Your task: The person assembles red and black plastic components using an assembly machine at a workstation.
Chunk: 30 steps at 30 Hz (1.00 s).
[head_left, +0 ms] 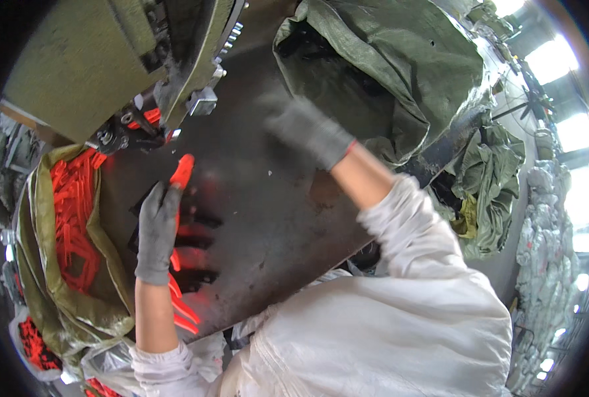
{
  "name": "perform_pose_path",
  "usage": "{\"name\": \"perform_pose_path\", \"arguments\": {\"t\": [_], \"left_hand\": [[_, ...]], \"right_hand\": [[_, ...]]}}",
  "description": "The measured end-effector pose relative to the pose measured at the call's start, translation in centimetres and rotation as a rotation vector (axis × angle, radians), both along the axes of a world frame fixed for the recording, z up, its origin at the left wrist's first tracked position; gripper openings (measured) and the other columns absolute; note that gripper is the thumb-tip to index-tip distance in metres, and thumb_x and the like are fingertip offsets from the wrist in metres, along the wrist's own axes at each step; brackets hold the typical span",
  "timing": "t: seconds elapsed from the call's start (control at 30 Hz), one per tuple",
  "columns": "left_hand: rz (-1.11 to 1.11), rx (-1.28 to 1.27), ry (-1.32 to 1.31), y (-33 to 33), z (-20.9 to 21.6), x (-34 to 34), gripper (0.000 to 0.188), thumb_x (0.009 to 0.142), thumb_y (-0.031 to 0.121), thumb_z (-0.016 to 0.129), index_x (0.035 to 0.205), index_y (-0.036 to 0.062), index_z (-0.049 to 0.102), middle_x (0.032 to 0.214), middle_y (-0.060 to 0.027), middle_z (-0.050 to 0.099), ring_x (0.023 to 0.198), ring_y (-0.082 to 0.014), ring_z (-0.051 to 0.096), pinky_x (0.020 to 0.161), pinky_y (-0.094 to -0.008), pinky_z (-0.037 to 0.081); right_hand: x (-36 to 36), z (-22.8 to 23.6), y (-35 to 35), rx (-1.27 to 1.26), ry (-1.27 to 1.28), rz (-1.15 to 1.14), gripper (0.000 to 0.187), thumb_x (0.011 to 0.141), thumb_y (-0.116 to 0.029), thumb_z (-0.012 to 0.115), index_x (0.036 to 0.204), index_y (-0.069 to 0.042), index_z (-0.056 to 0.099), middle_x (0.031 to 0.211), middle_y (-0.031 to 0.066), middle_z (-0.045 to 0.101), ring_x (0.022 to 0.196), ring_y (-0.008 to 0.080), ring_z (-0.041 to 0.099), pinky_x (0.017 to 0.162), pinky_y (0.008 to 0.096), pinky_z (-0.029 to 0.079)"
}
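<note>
My left hand (156,228), in a grey glove, grips a long bright orange plastic piece (182,171) whose tip points up toward the green press machine (109,59). More orange pieces (182,304) lie under my wrist on the dark metal table (268,198). My right hand (307,129), also in a grey glove, is blurred in motion above the table near the mouth of a large green woven sack (400,73). I cannot tell whether it holds anything.
A green sack (76,218) full of orange plastic pieces hangs at the table's left edge. Black flat parts (198,248) lie on the table beside my left hand. More crumpled green sacks (486,178) and stacked white bags (546,245) stand at the right.
</note>
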<state>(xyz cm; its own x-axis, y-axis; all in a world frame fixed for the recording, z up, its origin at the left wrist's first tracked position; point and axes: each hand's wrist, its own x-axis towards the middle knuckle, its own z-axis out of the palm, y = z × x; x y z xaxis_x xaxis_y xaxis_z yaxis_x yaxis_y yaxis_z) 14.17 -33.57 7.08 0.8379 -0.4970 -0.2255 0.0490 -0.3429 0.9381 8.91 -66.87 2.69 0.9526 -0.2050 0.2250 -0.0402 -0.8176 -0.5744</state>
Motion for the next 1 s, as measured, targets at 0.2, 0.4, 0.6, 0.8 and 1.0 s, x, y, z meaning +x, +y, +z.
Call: {"name": "perform_pose_path", "arguments": {"t": [0.2, 0.4, 0.6, 0.8, 1.0], "left_hand": [[0.179, -0.130, 0.215, 4.3, -3.5, 1.2, 0.031, 0.108, 0.024, 0.056, 0.125, -0.0023, 0.060, 0.104, -0.0086, 0.071, 0.078, -0.0140, 0.067, 0.069, -0.0276, 0.058], [0.134, -0.149, 0.237, 3.5, -3.8, 1.9, 0.032, 0.109, 0.026, 0.056, 0.125, -0.0015, 0.060, 0.107, -0.0086, 0.071, 0.080, -0.0140, 0.067, 0.071, -0.0276, 0.059], [0.134, -0.194, 0.253, 4.4, -4.6, 2.0, 0.034, 0.108, 0.028, 0.057, 0.128, 0.0009, 0.060, 0.107, -0.0067, 0.071, 0.080, -0.0130, 0.067, 0.071, -0.0268, 0.059], [0.123, -0.187, 0.245, 4.8, -4.1, 1.7, 0.033, 0.108, 0.028, 0.058, 0.128, 0.0020, 0.060, 0.106, -0.0071, 0.071, 0.080, -0.0135, 0.067, 0.071, -0.0275, 0.059], [0.139, -0.152, 0.208, 3.1, -1.6, 2.1, 0.029, 0.107, 0.025, 0.057, 0.122, 0.0008, 0.061, 0.096, -0.0060, 0.068, 0.077, -0.0159, 0.067, 0.071, -0.0300, 0.059]], "right_hand": [[-3.5, -1.0, -32.3, -0.758, 0.447, -0.554, 0.072, 0.094, 0.004, 0.042, 0.160, -0.026, 0.038, 0.161, 0.0288, 0.035, 0.141, 0.0395, 0.051, 0.113, 0.0512, 0.046], [-4.2, 1.3, -35.6, -0.868, 0.638, -0.394, 0.096, 0.089, 0.008, 0.054, 0.162, -0.046, 0.022, 0.172, 0.0170, 0.015, 0.155, 0.0390, 0.028, 0.123, 0.0529, 0.036], [-4.3, 2.2, -26.3, -0.611, 0.563, -0.214, 0.070, 0.088, -0.004, 0.064, 0.149, -0.035, 0.050, 0.144, 0.0183, 0.053, 0.130, 0.0402, 0.056, 0.110, 0.0484, 0.047], [-5.5, 2.0, -13.8, -0.371, 0.409, 0.131, 0.044, 0.088, -0.015, 0.068, 0.130, -0.028, 0.068, 0.131, 0.0163, 0.060, 0.123, 0.0387, 0.060, 0.108, 0.0484, 0.047], [-3.7, 5.0, -5.5, -0.537, 0.086, 0.081, 0.037, 0.089, -0.024, 0.073, 0.123, -0.011, 0.069, 0.125, 0.0162, 0.064, 0.114, 0.0429, 0.064, 0.090, 0.0473, 0.056]]}}
